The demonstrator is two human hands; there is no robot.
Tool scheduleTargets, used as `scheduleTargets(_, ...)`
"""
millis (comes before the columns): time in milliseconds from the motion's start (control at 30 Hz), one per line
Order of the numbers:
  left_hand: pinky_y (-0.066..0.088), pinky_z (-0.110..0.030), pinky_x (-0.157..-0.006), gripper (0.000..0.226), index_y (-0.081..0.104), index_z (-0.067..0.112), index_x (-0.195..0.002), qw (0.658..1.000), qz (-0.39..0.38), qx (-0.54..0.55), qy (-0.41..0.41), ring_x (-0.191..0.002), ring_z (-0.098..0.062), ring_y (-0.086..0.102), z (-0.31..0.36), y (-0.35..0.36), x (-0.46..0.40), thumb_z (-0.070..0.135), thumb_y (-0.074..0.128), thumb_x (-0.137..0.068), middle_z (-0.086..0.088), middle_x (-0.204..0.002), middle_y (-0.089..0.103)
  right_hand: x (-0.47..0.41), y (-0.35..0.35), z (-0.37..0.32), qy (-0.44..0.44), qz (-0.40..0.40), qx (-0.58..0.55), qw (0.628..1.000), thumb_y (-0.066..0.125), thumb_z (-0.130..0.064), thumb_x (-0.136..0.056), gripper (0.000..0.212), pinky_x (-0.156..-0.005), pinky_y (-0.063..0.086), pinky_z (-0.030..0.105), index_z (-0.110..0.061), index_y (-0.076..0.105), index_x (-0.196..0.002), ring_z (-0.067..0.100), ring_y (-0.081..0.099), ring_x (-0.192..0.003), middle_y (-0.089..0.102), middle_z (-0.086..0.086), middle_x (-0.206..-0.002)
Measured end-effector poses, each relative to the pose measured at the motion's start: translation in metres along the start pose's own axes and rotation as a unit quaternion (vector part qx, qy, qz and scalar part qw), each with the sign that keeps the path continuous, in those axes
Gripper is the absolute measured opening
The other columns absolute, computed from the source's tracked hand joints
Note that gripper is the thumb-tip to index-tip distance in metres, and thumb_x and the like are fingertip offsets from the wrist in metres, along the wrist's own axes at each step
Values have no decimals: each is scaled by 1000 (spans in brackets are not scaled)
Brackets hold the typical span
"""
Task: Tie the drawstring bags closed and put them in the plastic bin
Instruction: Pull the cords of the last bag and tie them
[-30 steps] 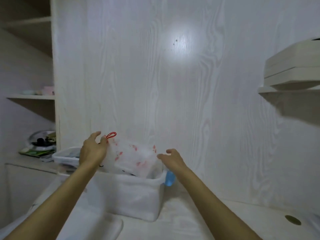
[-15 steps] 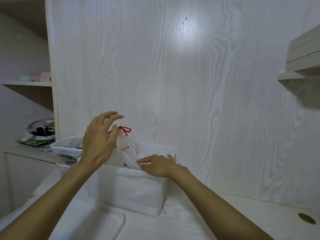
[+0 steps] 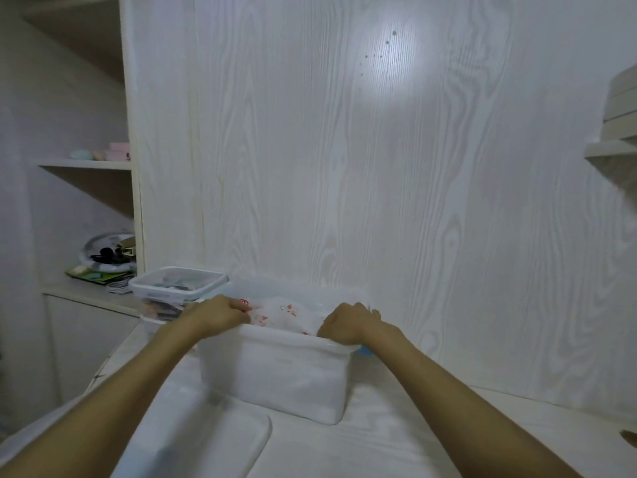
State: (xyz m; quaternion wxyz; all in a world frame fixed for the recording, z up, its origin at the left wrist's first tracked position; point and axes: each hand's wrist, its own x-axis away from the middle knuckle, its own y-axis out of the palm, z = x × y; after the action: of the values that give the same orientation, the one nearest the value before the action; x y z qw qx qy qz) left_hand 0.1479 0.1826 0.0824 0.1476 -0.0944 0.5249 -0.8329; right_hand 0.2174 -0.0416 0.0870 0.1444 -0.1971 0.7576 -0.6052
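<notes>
A white translucent plastic bin (image 3: 275, 370) stands on the white table against the wood-grain wall. Inside it lies a white drawstring bag (image 3: 286, 313) with a pink print, sunk to about rim height. Its red cord (image 3: 244, 302) shows at the left end. My left hand (image 3: 220, 313) is at the bin's left rim, fingers curled on the bag's neck by the red cord. At the right rim, my right hand (image 3: 348, 322) has its fingers curled on the bag's other end. The bag's lower part is hidden by the bin wall.
A flat white lid (image 3: 193, 439) lies on the table in front of the bin. A smaller clear lidded container (image 3: 179, 288) sits behind the bin on the left. A blue object (image 3: 366, 351) peeks out by the bin's right corner. Shelves with clutter (image 3: 107, 257) are further left.
The bag has gone from held above the bin to lying down inside it. Both hands have dropped to the rim and curled onto the bag's ends.
</notes>
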Motion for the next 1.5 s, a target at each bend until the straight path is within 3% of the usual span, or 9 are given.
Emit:
scheduleTargets(167,44,-37,-100,54,50,29,-135,978,207,35,1,-119,-26,54,22,16,12,20,61,-83,-1,-133,57,13,13,15,-102,194,-156,963,52,-39,-92,24,-111,24,43,-32,71,-105,12,50,-122,65,-12,-121)
scheduleTargets(300,43,-38,-96,42,61,23,-124,933,330,100,100,-121,-26,51,66,26,48,15,62,-83,-2,-134,56,55,12,55,-114,248,-195,942,55,-28,-93,20,-102,28,24,-31,70,-106,10,48,-115,64,-11,-116)
scheduleTargets(467,42,-24,-74,22,68,34,-101,954,187,162,168,-90,-6,60,139,59,88,21,57,-86,14,-103,68,130,15,155,-42,217,-196,955,58,-22,-92,19,-93,35,19,-37,70,-92,5,52,-106,66,-16,-106)
scheduleTargets(633,50,-29,-91,18,69,34,-97,954,-35,172,241,-98,-11,65,236,147,116,23,60,-85,9,-107,70,217,23,268,86,222,-270,933,62,-3,-87,34,-73,41,1,-33,68,-74,15,66,-97,70,-7,-90)
scheduleTargets(833,42,-30,-101,34,59,26,-124,927,-155,135,314,-120,-16,54,331,256,157,19,48,-93,4,-135,55,301,44,358,241,310,-190,900,55,-10,-91,24,-92,46,34,-29,65,-100,22,56,-110,60,2,-121)
scheduleTargets(1100,12,-37,-119,50,17,18,-151,870,-123,-13,478,-147,-20,8,405,337,194,25,26,-103,-1,-160,12,332,54,423,322,127,10,938,18,-32,-103,47,-118,2,39,-23,18,-150,14,9,-146,15,-4,-158)
scheduleTargets(1267,22,-43,-113,51,25,22,-148,869,-60,-102,481,-137,-27,32,406,336,191,41,19,-102,-6,-148,39,339,36,413,250,127,138,950,-6,-55,-79,79,-101,29,35,-34,54,-124,15,50,-113,55,-6,-127)
scheduleTargets(1367,30,-43,-103,49,38,27,-140,869,-22,-141,474,-118,-29,46,392,315,184,46,18,-100,-8,-128,54,346,24,392,186,107,-34,976,27,-56,-93,36,-80,40,23,-47,59,-80,4,57,-85,60,-14,-93)
scheduleTargets(1500,31,-39,-103,57,60,27,-120,895,-40,-146,419,-112,-22,48,362,289,179,62,24,-93,-1,-115,58,343,16,358,106,51,-201,973,51,-25,-96,24,-74,47,14,-40,69,-89,-8,61,-77,67,-19,-89)
